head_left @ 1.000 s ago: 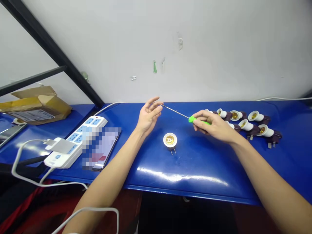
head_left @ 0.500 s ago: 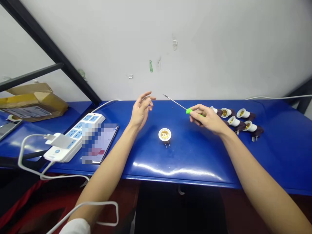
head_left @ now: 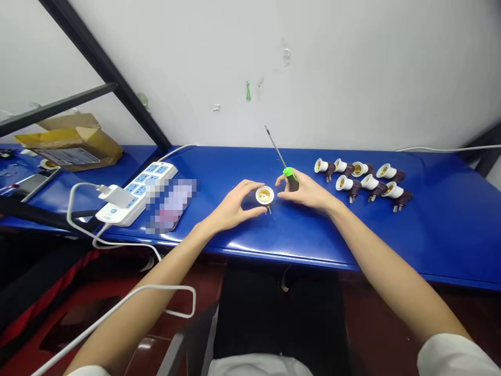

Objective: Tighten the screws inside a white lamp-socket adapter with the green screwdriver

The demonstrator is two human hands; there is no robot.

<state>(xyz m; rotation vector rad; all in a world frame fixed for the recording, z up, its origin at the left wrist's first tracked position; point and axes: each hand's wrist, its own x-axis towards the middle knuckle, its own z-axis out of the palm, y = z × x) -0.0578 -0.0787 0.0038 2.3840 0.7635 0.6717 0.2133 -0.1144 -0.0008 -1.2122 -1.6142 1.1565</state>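
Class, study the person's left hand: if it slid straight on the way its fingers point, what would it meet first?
The left hand meets the white lamp socket, right at its fingers, touching or nearly so. Beyond sits the right hand gripping the screwdriver.

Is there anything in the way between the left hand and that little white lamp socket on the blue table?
Nothing visible. The left hand curls its fingers and thumb around the white lamp socket. The right hand, holding the green-handled screwdriver, sits on the socket's other side, its shaft pointing up and away.
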